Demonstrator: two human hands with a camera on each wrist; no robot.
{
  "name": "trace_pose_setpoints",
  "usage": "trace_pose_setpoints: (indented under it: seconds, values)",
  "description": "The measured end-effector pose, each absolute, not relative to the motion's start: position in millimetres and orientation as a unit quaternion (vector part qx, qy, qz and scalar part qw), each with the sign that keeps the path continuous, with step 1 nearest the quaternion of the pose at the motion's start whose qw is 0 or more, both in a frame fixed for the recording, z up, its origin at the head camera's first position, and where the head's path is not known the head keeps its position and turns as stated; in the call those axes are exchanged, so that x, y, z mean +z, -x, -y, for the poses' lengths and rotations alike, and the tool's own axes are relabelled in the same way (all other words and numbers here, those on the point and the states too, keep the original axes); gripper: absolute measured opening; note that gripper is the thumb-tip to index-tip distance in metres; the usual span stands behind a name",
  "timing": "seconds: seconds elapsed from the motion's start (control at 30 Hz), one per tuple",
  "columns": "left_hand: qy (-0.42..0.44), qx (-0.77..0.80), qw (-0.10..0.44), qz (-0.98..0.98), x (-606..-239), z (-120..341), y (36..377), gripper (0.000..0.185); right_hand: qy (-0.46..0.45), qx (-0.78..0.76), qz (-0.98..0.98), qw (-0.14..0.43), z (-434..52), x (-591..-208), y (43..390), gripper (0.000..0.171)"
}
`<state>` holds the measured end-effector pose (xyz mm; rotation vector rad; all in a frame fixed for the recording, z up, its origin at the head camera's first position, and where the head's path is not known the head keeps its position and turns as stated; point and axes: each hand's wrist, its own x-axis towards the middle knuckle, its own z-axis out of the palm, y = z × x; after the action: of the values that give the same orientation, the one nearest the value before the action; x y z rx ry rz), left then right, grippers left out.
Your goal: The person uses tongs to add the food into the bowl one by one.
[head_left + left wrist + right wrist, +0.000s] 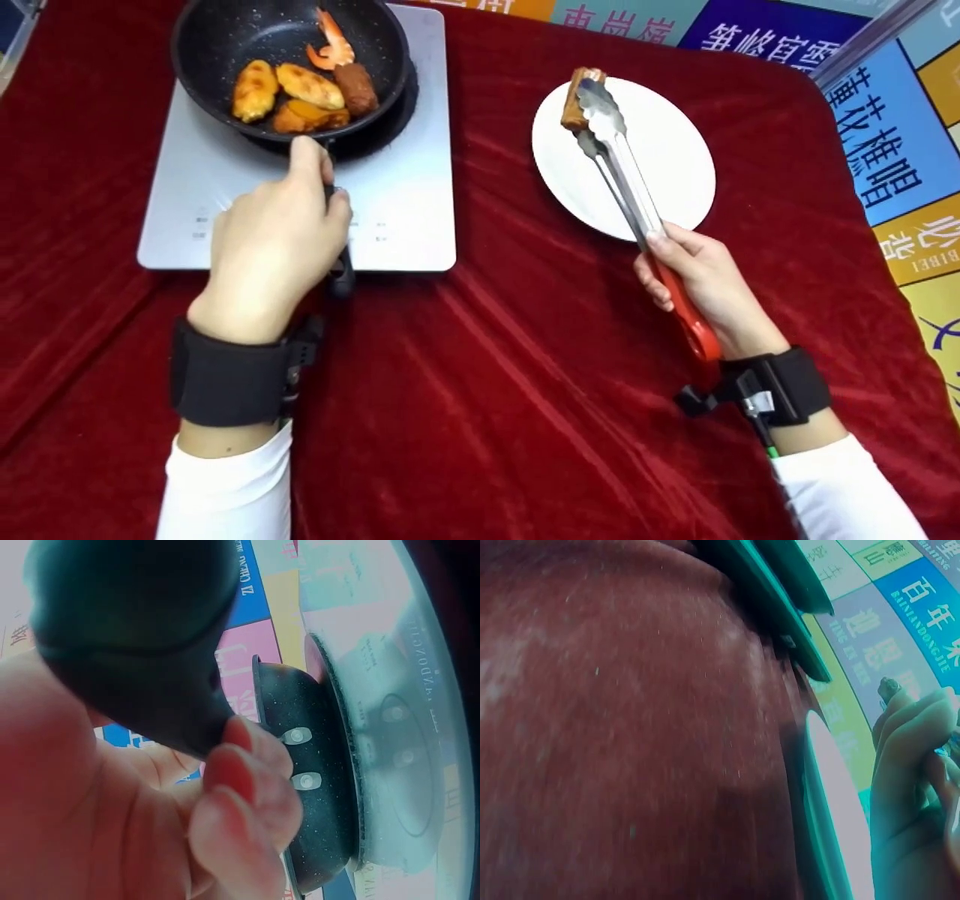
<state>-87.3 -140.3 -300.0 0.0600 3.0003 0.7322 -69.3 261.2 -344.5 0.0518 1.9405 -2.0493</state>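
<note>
- A table (525,420) draped in wrinkled dark-red velvet fills the scene; colourful printed panels with Chinese characters (877,135) border its far and right edges.
- A flat silver-grey induction cooktop (405,217) lies at the left, carrying a black speckled non-stick frying pan (217,45).
- In the pan lie several golden-brown fried pieces (289,94), a dark brown sausage-like piece (356,88) and an orange shrimp (332,46).
- The left hand (274,240) is clenched round the black pan handle (343,274); the left wrist view shows the fingers (251,780) wrapped about it, with the pan's riveted side just beyond.
- The right hand (701,281) grasps red-handled stainless-steel tongs (637,202) near their middle, squeezing them together.
- The tong tips pinch a brown rectangular fried piece (579,101), held at the far left rim of a round white plate (660,172); whether it touches the plate I cannot tell.
- The right wrist view shows mostly red cloth, the plate's edge (832,795) and curled fingers (911,765).
- Risks, as I judge them: the piece sits right at the rim, so loosening the squeeze there could let it roll onto the cloth. The tongs' scalloped tips hold only a narrow part of it, and a tilt could make it slip. A pull by the left hand might slide the pan off the cooktop's ring.
</note>
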Motion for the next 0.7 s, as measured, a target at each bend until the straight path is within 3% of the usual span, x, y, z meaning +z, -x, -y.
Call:
trace_pose_setpoints:
  seconds: [0.43,0.7]
  values:
    - [-0.012,0.238,0.021,-0.971,-301,140,87,0.020,0.040,-0.731,-0.663,0.153,-203,-350,103,0.026]
    - [-0.010,0.233,0.016,-0.972,-303,141,90,0.019,0.061,-0.745,-0.654,0.117,-161,-353,126,0.025]
